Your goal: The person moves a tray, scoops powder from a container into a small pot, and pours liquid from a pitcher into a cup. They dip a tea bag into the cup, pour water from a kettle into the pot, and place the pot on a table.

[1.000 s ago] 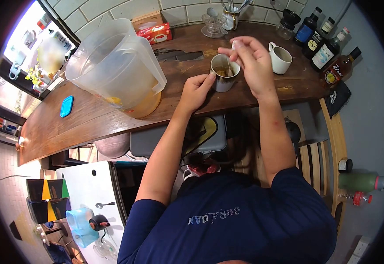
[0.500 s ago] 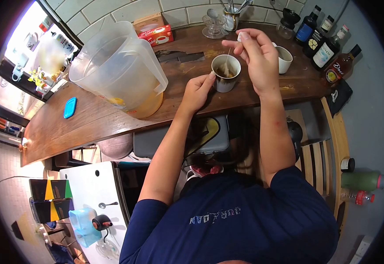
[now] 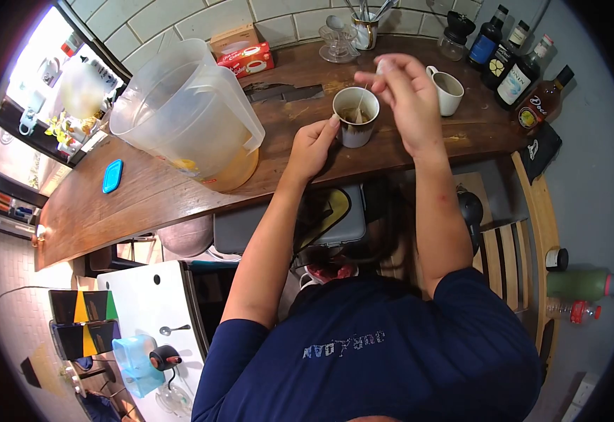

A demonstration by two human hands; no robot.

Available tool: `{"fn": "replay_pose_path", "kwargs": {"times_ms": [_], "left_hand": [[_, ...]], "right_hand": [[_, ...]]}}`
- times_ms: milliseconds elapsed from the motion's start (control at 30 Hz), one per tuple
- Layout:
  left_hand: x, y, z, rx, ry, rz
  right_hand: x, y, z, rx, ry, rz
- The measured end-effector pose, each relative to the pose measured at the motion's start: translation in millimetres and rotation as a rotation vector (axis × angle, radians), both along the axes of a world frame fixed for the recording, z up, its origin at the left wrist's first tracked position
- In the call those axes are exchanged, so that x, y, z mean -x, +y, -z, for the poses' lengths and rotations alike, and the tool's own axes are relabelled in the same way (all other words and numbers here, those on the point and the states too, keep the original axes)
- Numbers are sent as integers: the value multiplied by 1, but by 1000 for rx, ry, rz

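Two hands are kept at one speckled cup (image 3: pixel 355 135), which is set near the front edge of the wooden counter (image 3: pixel 159 186); its left side is gripped by the left hand (image 3: pixel 312 151), thumb pressed at the rim, the other fingers curled and partly hidden. Above the rim, a small pale tag (image 3: pixel 381 67) is pinched between thumb and forefinger of the right hand (image 3: pixel 414 102); a tea bag (image 3: pixel 357 116) is hung from its string inside the cup, within dark liquid.

On one side, a stretch of wood is left between the left hand and the large plastic pitcher (image 3: pixel 194 130); on the other, the white mug (image 3: pixel 449 104) is placed just beyond the right hand, so less room is given there; farther along, four bottles (image 3: pixel 521 83) are lined up by the grey wall (image 3: pixel 574 141).

Behind, a dark, rough patch (image 3: pixel 282 91) is seen in the surface; the red box (image 3: pixel 250 62), glass dripper (image 3: pixel 338 48) and utensil holder (image 3: pixel 364 35) are ranged near the tiled wall (image 3: pixel 275 29); a blue lid (image 3: pixel 112 176) is laid beyond the pitcher.
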State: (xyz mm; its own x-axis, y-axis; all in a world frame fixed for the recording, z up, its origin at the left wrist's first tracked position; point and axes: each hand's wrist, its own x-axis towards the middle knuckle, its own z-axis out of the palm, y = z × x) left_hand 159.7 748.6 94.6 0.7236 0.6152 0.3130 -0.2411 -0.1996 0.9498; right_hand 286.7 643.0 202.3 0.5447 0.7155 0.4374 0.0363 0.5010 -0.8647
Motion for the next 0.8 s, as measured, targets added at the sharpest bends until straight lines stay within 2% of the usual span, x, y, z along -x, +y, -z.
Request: {"fn": "replay_pose_path", "kwargs": {"times_ms": [67,167,333,400,467,533,667,733,800], "left_hand": [[0,0,0,6,0,2],[0,-1,0,-14,9,-10],[0,1,1,-31,14,-12],[0,0,0,-42,2,-11],[0,1,-1,-52,-7,-9],[-1,1,2,-45,-20,-2],[-1,1,1,-49,-18,-5],[0,-2,-2,-60,-32,-19],[-1,0,0,-49,-38,-8]], "right_hand": [[0,0,7,88,-21,-19],[5,-1,4,-11,49,-49],[0,-4,1,-108,18,-49],[2,-3,8,135,75,-60],[5,-2,7,138,60,-44],[9,-2,-1,-39,98,-50],[8,-1,-3,-131,92,-69],[9,-2,6,108,45,-46],[9,0,5,114,51,-47]]}}
